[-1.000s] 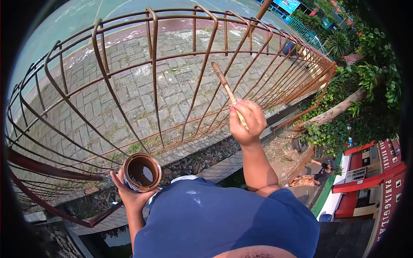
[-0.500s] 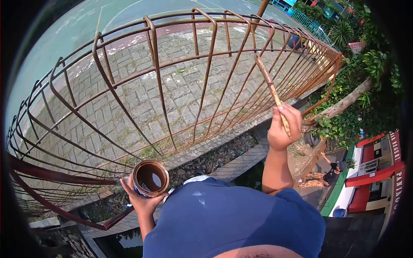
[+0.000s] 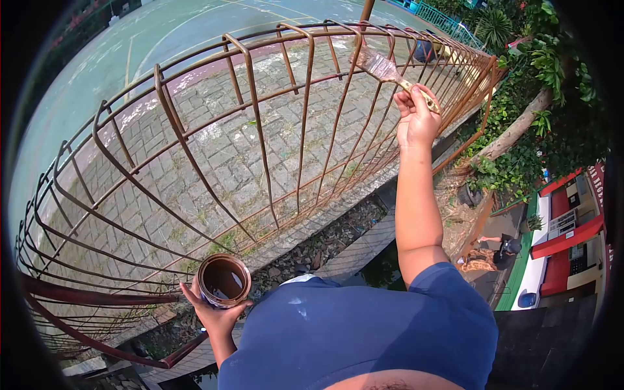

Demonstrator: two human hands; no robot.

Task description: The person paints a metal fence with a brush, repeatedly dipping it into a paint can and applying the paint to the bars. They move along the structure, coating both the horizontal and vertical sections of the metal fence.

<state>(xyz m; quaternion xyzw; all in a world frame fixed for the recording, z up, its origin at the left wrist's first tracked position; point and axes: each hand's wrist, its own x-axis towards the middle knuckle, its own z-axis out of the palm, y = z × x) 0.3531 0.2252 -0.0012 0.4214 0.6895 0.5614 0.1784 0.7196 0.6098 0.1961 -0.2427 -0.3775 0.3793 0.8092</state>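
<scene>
The right hand [image 3: 415,117], in the upper right of the frame, has its fingers closed round the handle of a paintbrush [image 3: 382,67]. The brush slants up and to the left, with its bristles beyond the fingers, just beside the top bars of a rusty metal fence [image 3: 255,123]. Lower left of centre, the left hand [image 3: 214,315] has its fingers wrapped round an open paint can [image 3: 223,281], well apart from the brush.

Sunlit grey block paving [image 3: 214,149] fills the middle, and beyond it at 11 o'clock lies a green sports court [image 3: 130,45] with painted lines. Leafy shrubs [image 3: 552,71] and a leaning trunk [image 3: 513,133] crowd 2 o'clock. A red-and-white building [image 3: 572,240] stands at 4 o'clock, a person [image 3: 494,253] crouching just beside it, and a rubble-strewn ditch [image 3: 325,244] runs below the paving toward 6 o'clock.
</scene>
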